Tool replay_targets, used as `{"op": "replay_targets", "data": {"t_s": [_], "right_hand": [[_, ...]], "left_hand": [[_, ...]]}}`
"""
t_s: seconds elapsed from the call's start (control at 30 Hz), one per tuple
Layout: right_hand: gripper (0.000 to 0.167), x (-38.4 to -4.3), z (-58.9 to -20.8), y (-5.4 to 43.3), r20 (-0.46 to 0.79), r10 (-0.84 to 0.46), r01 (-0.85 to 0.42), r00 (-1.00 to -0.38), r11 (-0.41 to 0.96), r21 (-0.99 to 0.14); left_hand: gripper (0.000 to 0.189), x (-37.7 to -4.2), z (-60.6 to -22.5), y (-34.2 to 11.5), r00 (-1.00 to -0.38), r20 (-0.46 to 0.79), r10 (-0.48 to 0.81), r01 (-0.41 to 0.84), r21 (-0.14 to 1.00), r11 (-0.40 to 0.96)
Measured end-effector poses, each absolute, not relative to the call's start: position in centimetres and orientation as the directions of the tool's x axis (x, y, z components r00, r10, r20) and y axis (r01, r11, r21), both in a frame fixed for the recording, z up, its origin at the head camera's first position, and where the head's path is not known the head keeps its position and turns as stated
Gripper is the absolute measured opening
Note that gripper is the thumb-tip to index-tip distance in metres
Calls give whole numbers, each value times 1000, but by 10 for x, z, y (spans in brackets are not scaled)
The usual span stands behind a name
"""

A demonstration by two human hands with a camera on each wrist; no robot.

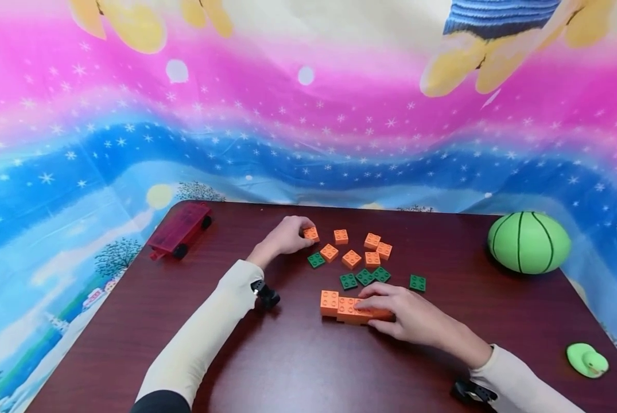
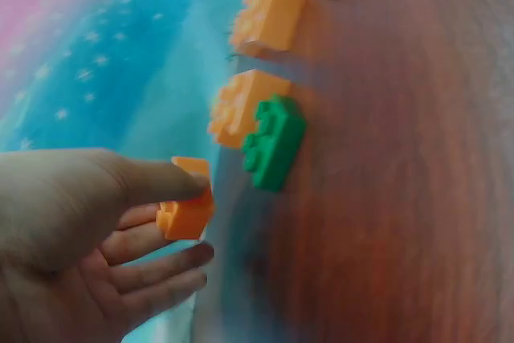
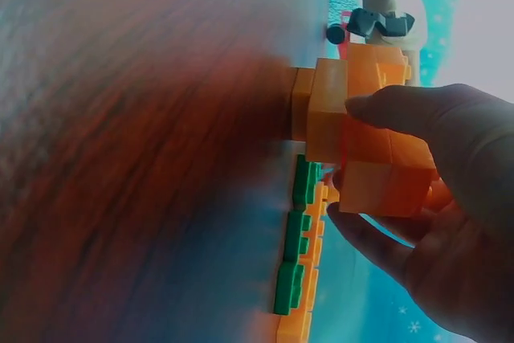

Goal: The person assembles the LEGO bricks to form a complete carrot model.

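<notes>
My left hand (image 1: pixel 290 235) pinches a small orange toy brick (image 1: pixel 310 234) between thumb and fingers at the left end of the loose bricks; the left wrist view shows this orange brick (image 2: pixel 189 213) under the thumb. My right hand (image 1: pixel 403 312) grips the right part of a joined row of orange bricks (image 1: pixel 330 302) in front of the loose ones. In the right wrist view the thumb lies across this orange brick assembly (image 3: pixel 377 186), with fingers on its other side. Part of the assembly is hidden by the hand.
Several loose orange bricks (image 1: pixel 351 259) and several thin green bricks (image 1: pixel 348 281) lie between and beyond the hands. A red toy cart (image 1: pixel 181 230) stands at the back left. A green ball (image 1: pixel 529 242) sits at the back right, a green toy duck (image 1: pixel 587 360) at the right edge.
</notes>
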State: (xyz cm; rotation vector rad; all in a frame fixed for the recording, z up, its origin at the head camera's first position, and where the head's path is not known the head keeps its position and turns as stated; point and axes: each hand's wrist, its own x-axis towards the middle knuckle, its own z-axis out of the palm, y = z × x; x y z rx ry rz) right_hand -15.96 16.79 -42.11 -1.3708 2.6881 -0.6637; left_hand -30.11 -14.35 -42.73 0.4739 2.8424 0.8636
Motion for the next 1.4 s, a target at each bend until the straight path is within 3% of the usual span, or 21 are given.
{"op": "replay_targets", "data": {"t_s": [0.27,0.43,0.8,0.97,1.4], "right_hand": [[28,-162,-419,171,234,-770,-787,-594,496,-366],[22,-163,-420,170,201,-767,-775,-609,523,-354],[18,-160,-425,170,183,-767,-762,-615,518,-389],[18,-161,-424,169,182,-765,-760,-618,522,-387],[18,-164,-422,166,195,-759,-763,-621,528,-374]], "left_hand": [[48,-287,-407,-148,-938,43,345,280,681,677],[45,-267,-395,-137,-915,72,396,327,707,627],[43,-209,-384,-104,-786,82,612,486,694,531],[43,-190,-377,-96,-750,59,658,500,702,507],[40,-178,-383,-94,-686,14,728,559,650,515]]}}
